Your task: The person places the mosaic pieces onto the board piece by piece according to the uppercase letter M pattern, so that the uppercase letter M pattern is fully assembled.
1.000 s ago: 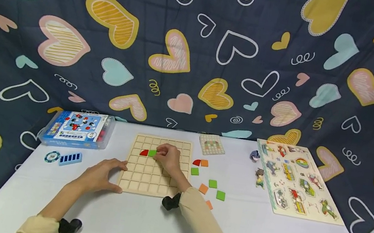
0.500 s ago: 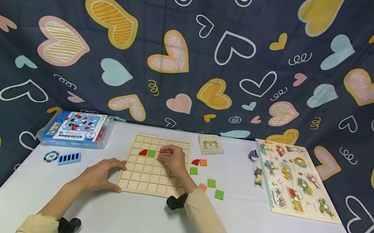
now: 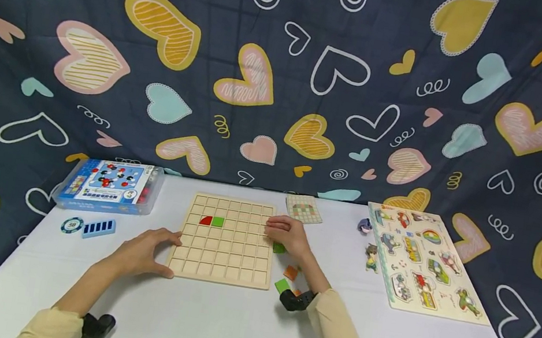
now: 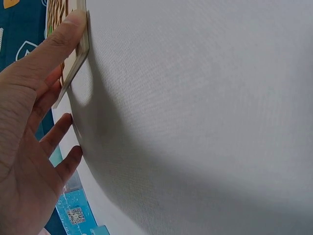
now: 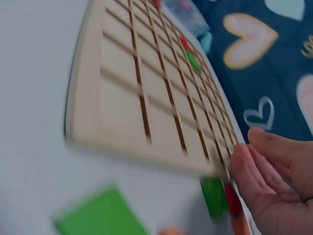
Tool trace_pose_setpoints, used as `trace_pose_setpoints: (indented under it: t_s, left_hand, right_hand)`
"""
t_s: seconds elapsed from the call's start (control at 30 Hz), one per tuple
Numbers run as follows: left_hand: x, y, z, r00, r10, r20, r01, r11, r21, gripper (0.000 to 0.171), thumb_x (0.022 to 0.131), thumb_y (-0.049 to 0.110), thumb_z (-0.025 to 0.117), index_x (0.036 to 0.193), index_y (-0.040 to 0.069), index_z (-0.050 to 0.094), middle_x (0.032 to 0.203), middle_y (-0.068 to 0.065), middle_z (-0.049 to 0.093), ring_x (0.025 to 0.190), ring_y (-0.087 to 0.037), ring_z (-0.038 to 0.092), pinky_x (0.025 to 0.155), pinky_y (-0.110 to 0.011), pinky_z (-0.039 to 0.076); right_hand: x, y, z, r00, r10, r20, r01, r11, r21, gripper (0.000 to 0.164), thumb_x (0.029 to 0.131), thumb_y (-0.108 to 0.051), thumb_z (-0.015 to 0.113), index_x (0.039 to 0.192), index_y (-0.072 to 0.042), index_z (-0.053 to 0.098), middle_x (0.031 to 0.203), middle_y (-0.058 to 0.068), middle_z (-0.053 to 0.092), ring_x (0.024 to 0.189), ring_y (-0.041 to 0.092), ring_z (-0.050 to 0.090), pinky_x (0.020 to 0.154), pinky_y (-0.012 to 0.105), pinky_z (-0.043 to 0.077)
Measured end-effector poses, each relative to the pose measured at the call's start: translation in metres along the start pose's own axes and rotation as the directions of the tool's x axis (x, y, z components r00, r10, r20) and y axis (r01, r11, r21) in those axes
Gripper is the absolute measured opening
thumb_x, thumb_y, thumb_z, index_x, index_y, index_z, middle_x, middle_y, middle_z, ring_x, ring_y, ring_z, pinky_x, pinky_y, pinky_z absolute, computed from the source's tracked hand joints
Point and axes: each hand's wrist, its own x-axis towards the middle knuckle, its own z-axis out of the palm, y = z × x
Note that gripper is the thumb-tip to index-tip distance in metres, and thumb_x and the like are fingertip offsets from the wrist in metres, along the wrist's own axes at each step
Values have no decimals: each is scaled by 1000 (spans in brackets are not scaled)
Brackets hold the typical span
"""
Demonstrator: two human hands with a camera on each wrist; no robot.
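Observation:
A pale wooden grid board (image 3: 233,248) lies on the table. One red quarter-circle piece (image 3: 206,220) and one green square tile (image 3: 218,222) sit side by side in its upper left cells. My left hand (image 3: 140,251) holds the board's near left corner, thumb (image 4: 73,20) against the edge and the lower fingers spread off it. Over the board's right edge, my right hand (image 3: 289,236) has nearly straight fingers with nothing seen between them. Just below it are a green tile (image 5: 214,196), a red piece (image 5: 234,200) and an orange tile (image 5: 239,225), partly hidden by the hand.
Loose orange (image 3: 290,272) and green tiles (image 3: 281,285) lie right of the board. A pattern card (image 3: 304,209) is behind them. Farther right are small figurines (image 3: 372,257) and a picture puzzle board (image 3: 432,269). A plastic box (image 3: 107,188), a round chip (image 3: 71,225) and a blue slotted piece (image 3: 99,228) stand left.
My right hand has moved right, from the middle of the board beside the green tile to the loose pieces at its right edge. The left hand keeps its hold on the corner.

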Motion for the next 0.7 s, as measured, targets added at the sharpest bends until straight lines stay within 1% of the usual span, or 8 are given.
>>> trace_pose_setpoints:
  t_s: [0.1, 0.23, 0.37, 0.47, 0.53, 0.7]
  left_hand:
    - [0, -1, 0, 1000, 16, 5, -16, 1000, -8, 63, 61, 37, 89, 114, 16, 62, 139, -12, 52, 128, -40, 43, 93, -65, 40]
    - [0, -1, -1, 1000, 29, 8, -29, 999, -13, 63, 61, 36, 88, 114, 15, 62, 139, -12, 52, 128, -40, 43, 93, -64, 40]
    - [-1, -1, -3, 999, 31, 7, -31, 999, -13, 63, 61, 36, 88, 115, 14, 62, 140, -13, 51, 128, -41, 42, 94, -64, 40]
    - [-2, 0, -5, 999, 34, 7, -34, 999, -13, 63, 62, 36, 88, 115, 14, 62, 139, -13, 51, 128, -41, 43, 93, -65, 40]
    - [-2, 1, -5, 999, 37, 6, -37, 999, -16, 63, 62, 36, 88, 115, 13, 62, 139, -13, 52, 127, -41, 43, 93, -65, 40]
    - [-1, 1, -3, 999, 48, 4, -48, 999, -24, 63, 63, 35, 88, 115, 13, 62, 139, -14, 52, 127, -41, 44, 93, -64, 41]
  right_hand:
    - [-6, 2, -19, 998, 42, -55, -42, 999, -13, 34, 86, 4, 66, 118, 12, 58, 113, 27, 63, 99, 31, 66, 80, 30, 56]
    - [-11, 5, -42, 993, 59, -101, -68, 994, -83, 34, 86, 3, 66, 118, 8, 59, 115, 24, 64, 97, 25, 66, 81, 28, 55]
    - [-12, 9, -59, 997, 29, -71, -42, 983, -178, 34, 86, 6, 65, 118, 9, 58, 114, 25, 64, 100, 29, 65, 84, 30, 55]
    - [-11, 11, -65, 1000, 14, -28, -20, 968, -248, 32, 85, 7, 65, 117, 9, 59, 113, 24, 65, 101, 32, 65, 86, 33, 54]
    - [-10, 12, -67, 1000, 15, -12, -18, 958, -285, 32, 85, 7, 66, 116, 7, 60, 112, 23, 66, 97, 30, 65, 84, 31, 54]
    - [-9, 16, -69, 1000, 20, -11, -22, 945, -325, 31, 83, 7, 68, 113, 6, 62, 111, 21, 67, 86, 22, 65, 73, 23, 54]
